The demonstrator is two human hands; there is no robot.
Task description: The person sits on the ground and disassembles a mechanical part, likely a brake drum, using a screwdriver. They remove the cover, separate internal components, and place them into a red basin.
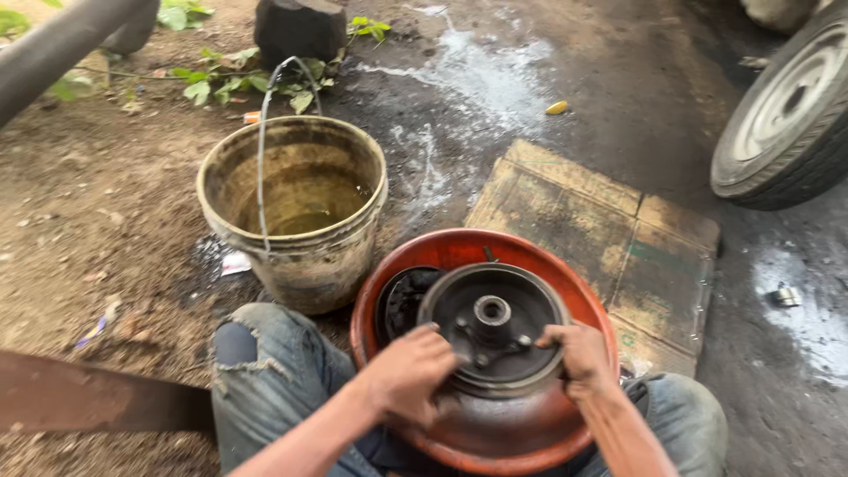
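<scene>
brake drum [493,329] lower centre, in orange basin [530,256] | left hand [408,371] and right hand [579,352] clamp opposite rim edges — firm grip | keep it level, lift evenly — greasy, likely heavy | bucket [296,208] just left

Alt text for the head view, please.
Two bare hands, left and right, grip a greasy brake drum sitting in a red basin between the person's knees. A dirty bucket, flattened cardboard and a tyre lie around on muddy ground.
</scene>
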